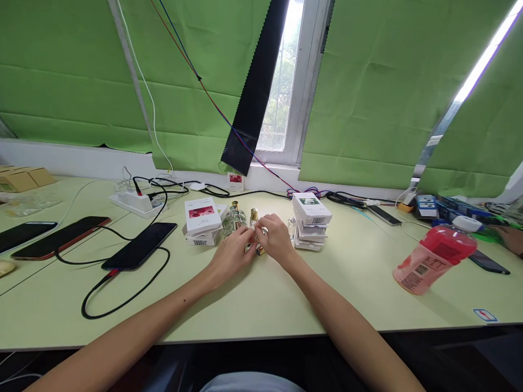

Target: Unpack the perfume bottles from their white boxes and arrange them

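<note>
Near the middle of the table, my left hand (233, 251) and my right hand (277, 238) meet with fingers bent inward. Between the fingertips is a small clear glass bottle (263, 231), mostly covered by them. A gold cap (260, 250) shows just below, beside my left fingers; whether it belongs to that bottle I cannot tell. Right behind the hands stands a gold-capped glass bottle (254, 214). More glass bottles (234, 218) with gold tops cluster behind my left hand. Another clear bottle (291, 227) is by the right stack of boxes.
Small white boxes (202, 215) are piled on the left, with a taller white box stack (311, 218) on the right. A phone (141, 246) with a looped cable lies left. A pink drink bottle (435, 253) stands right. A power strip (137, 202) sits behind.
</note>
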Available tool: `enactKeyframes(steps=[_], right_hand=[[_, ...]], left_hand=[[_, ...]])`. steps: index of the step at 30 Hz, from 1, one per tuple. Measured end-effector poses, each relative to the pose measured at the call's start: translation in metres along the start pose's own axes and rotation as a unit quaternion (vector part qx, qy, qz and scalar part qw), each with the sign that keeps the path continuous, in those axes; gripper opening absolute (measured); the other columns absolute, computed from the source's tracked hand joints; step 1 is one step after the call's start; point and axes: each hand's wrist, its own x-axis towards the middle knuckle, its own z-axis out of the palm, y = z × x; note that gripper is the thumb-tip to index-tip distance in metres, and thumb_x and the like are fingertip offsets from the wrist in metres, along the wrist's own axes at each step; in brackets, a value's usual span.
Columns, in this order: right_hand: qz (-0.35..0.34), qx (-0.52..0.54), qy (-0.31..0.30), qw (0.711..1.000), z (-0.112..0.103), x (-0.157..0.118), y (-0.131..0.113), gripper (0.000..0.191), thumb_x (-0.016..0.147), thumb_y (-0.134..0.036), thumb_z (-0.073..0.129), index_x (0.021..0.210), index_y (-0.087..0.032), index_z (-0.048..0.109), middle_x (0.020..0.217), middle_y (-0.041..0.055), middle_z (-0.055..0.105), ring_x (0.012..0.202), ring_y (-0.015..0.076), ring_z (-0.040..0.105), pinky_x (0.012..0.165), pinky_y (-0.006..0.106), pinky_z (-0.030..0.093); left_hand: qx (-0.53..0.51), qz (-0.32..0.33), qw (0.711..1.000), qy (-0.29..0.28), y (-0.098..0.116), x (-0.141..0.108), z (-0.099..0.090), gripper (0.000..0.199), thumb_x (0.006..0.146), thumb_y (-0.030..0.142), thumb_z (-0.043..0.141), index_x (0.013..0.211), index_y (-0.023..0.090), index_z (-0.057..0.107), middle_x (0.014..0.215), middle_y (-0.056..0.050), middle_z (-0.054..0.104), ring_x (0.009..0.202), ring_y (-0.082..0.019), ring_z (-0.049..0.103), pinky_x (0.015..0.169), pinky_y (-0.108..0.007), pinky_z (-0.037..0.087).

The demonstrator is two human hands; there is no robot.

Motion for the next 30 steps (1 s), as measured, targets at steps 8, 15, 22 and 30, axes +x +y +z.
enactKeyframes(steps=[8, 15, 22, 30], right_hand=[[0.010, 0.018, 0.007, 1.000, 0.0017, -0.0002, 0.0018, 0.019, 0.089, -0.014, 0.056, 0.073, -0.023, 0.053, 0.078, 0.0018, 0.064, 0.079, 0.0186, 0.054, 0.069, 0.029, 0.040], [0.005, -0.015, -0.010, 1.000, -0.0007, -0.0008, -0.0016, 0.018, 0.092, -0.015, 0.054, 0.075, -0.023, 0.055, 0.081, 0.0031, 0.064, 0.083, 0.0197, 0.053, 0.069, 0.029, 0.039], [0.014, -0.002, -0.002, 1.000, 0.0011, -0.0002, -0.0003, 0.017, 0.090, -0.014, 0.054, 0.075, -0.023, 0.054, 0.082, 0.0023, 0.064, 0.082, 0.0192, 0.053, 0.070, 0.029, 0.039], [0.011, 0.010, 0.003, 1.000, 0.0025, -0.0016, 0.0029, 0.017, 0.091, -0.016, 0.055, 0.076, -0.023, 0.056, 0.082, 0.0024, 0.066, 0.083, 0.0193, 0.055, 0.071, 0.029, 0.041]], left_hand=[[-0.009, 0.012, 1.000, -0.005, -0.0030, -0.0003, 0.0011, 0.017, 0.096, 0.028, 0.047, 0.089, 0.020, 0.059, 0.095, -0.004, 0.062, 0.074, -0.016, 0.059, 0.063, -0.030, 0.039], [-0.022, 0.006, 0.999, -0.030, -0.0024, 0.0006, 0.0006, 0.019, 0.097, 0.030, 0.044, 0.089, 0.020, 0.058, 0.101, -0.005, 0.062, 0.074, -0.016, 0.059, 0.064, -0.031, 0.039], [-0.026, 0.009, 0.999, -0.031, -0.0040, 0.0010, 0.0015, 0.019, 0.097, 0.031, 0.044, 0.090, 0.020, 0.058, 0.100, -0.005, 0.062, 0.073, -0.016, 0.058, 0.064, -0.031, 0.040], [-0.021, 0.013, 0.999, -0.029, -0.0054, 0.0003, 0.0020, 0.019, 0.097, 0.030, 0.044, 0.090, 0.019, 0.058, 0.100, -0.004, 0.062, 0.072, -0.015, 0.057, 0.064, -0.031, 0.039]])
